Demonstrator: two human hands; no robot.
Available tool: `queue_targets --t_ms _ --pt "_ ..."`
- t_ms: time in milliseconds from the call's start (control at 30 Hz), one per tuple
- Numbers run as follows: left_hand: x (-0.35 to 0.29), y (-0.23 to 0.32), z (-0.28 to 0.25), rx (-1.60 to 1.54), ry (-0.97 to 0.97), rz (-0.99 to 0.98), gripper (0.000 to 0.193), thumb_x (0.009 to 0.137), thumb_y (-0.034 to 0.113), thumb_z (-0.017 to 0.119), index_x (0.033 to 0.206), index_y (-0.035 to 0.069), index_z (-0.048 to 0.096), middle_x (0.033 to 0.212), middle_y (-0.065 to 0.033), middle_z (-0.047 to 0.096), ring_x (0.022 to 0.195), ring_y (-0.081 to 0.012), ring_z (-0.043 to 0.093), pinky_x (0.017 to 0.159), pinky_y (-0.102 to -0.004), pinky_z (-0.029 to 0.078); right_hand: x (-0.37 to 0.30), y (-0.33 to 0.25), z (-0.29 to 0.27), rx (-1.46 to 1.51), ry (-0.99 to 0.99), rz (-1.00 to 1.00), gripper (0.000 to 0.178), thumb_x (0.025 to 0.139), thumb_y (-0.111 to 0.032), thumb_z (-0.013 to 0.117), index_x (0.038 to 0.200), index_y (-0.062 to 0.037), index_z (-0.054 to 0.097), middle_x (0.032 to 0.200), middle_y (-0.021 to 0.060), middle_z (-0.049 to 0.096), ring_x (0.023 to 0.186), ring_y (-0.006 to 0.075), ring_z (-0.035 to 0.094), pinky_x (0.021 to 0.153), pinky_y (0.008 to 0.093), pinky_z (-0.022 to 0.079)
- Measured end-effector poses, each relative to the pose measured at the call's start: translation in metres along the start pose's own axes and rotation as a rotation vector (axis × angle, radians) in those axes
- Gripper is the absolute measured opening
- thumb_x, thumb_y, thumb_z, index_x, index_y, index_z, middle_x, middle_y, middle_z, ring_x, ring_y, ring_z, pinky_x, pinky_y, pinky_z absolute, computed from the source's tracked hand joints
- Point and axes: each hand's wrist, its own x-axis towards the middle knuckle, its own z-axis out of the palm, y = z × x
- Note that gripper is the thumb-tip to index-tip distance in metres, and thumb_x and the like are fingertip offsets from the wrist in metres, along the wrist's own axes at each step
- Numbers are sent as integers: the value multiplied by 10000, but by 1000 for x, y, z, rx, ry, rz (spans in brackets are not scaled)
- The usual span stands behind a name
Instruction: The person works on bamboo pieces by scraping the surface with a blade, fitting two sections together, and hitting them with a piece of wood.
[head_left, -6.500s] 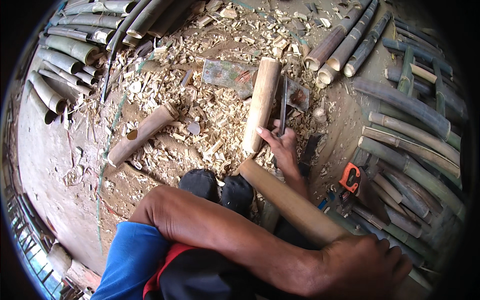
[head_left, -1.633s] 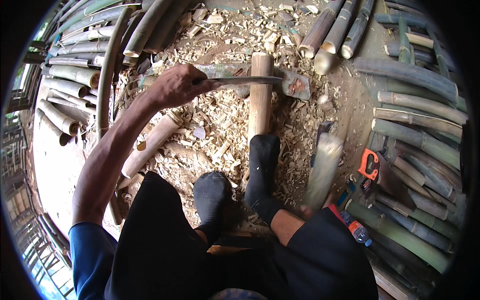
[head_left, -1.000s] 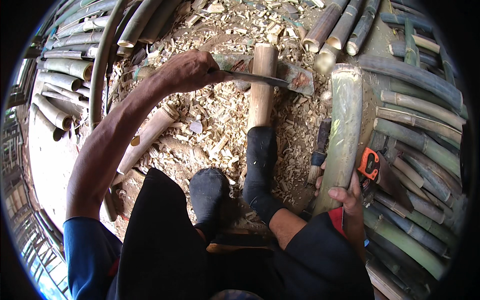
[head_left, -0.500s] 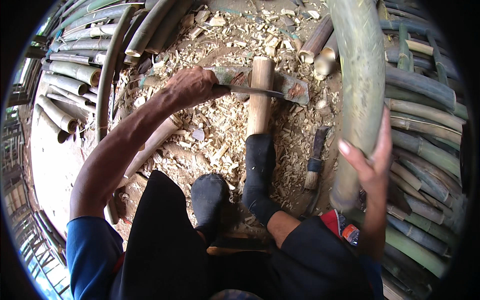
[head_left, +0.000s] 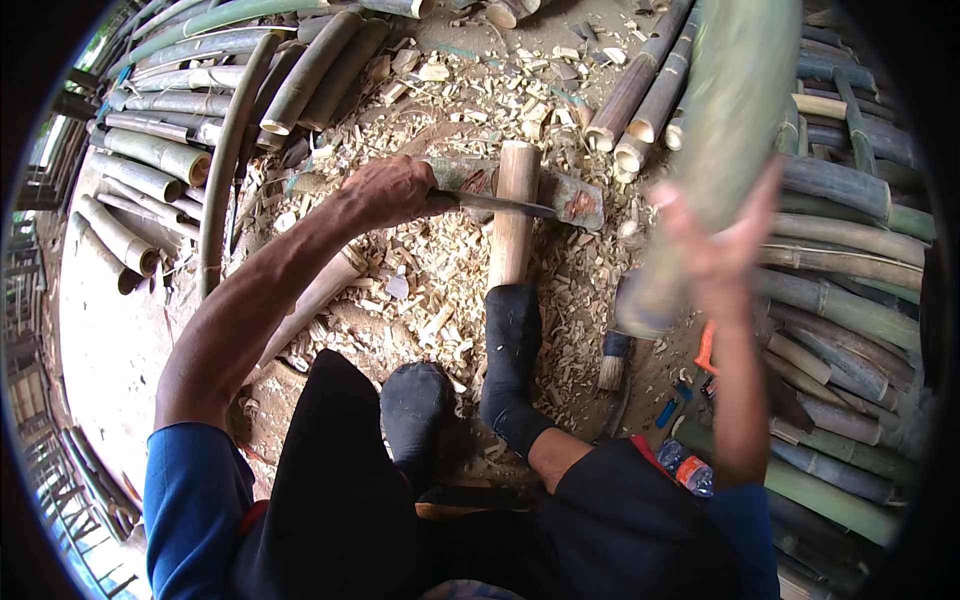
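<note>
My left hand (head_left: 388, 190) grips the handle of a long chopping knife (head_left: 500, 204), its blade lying across a pale wooden block (head_left: 514, 215) set in the wood chips. My right hand (head_left: 722, 240) holds a thick green bamboo pole (head_left: 722, 130) upright at the right, blurred by motion. My feet in black socks (head_left: 510, 350) rest against the near end of the block.
Wood chips (head_left: 440, 290) cover the ground. Cut bamboo poles are stacked at the left (head_left: 150, 160), the top (head_left: 640, 90) and the right (head_left: 850, 270). A brush (head_left: 612, 362), an orange tool (head_left: 706, 350) and a plastic bottle (head_left: 680, 462) lie near my right knee.
My right hand has picked up the green bamboo pole from the right and raised it upright, higher than half a second ago. My left hand has kept the knife over the block.
</note>
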Motion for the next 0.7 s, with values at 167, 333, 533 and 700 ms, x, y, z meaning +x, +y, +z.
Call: queue_targets --t_ms 167,333,533,700 --pt "16 2 9 -74 -41 30 495 980 566 627 860 111 780 603 -45 644 509 -175 617 476 -367 527 -10 66 20 -454 -485 272 983 723 -184 816 1538 63 325 1439 312 537 1239 371 630 1062 458 529" --pt "-3 -12 7 -80 5 18 486 962 551 666 874 92 798 568 -60 639 476 -178 600 453 -364 516 29 -24 -40 -194 -201 -30 938 764 -283 863 1471 100 380 1323 253 590 1114 334 670 1031 411 536" --pt "13 -8 23 -157 -5 79 442 978 534 649 930 120 797 611 -33 640 514 -163 592 465 -361 520 -18 40 31 -139 -123 109 669 761 -144 766 1332 18 455 1061 166 653 833 231 706 697 383 609" --pt "21 -2 9 -94 -178 0 375 990 473 669 992 125 810 682 -47 711 616 -197 684 576 -395 570 13 20 7 -518 -734 446 790 719 -122 774 1405 52 424 1187 289 662 970 346 716 908 462 593"
